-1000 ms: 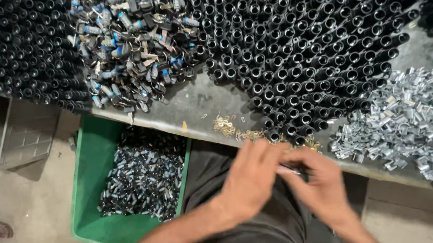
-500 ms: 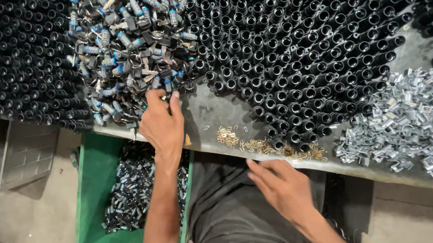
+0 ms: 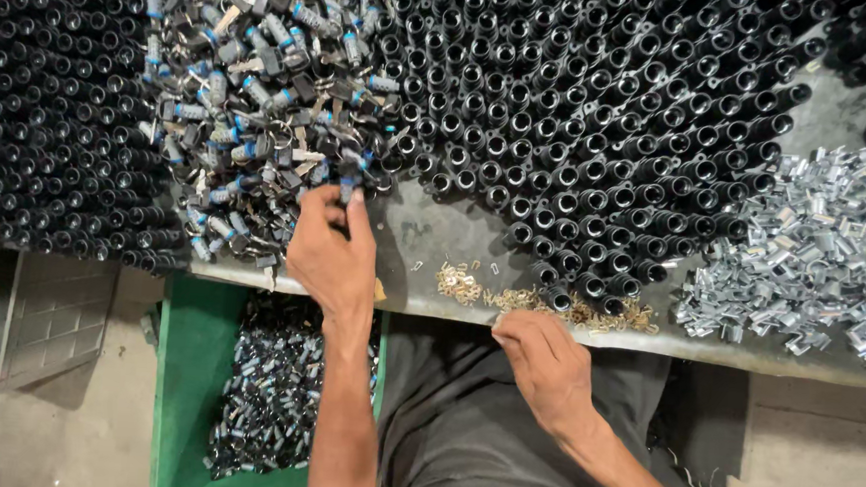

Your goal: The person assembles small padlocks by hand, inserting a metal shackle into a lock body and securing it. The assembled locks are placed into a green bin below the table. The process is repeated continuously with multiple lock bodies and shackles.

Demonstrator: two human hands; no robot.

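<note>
Left hand (image 3: 330, 257) at the near edge of a heap of small dark metal cylinders with blue bands and flat keys (image 3: 261, 113), fingertips pinched together on one piece. Right hand (image 3: 546, 366) resting on the grey metal bench edge (image 3: 433, 236), fingers curled over tiny brass pins (image 3: 510, 296); whether anything is gripped, impossible to tell. Beyond both hands, dense upright ranks of glossy black tubes (image 3: 601, 113). Right of the right hand, a mound of bright silvery shackle-shaped parts (image 3: 813, 257). Below the left wrist, a green plastic crate (image 3: 189, 379) partly filled with finished pieces; most stock apparently still unworked.
</note>
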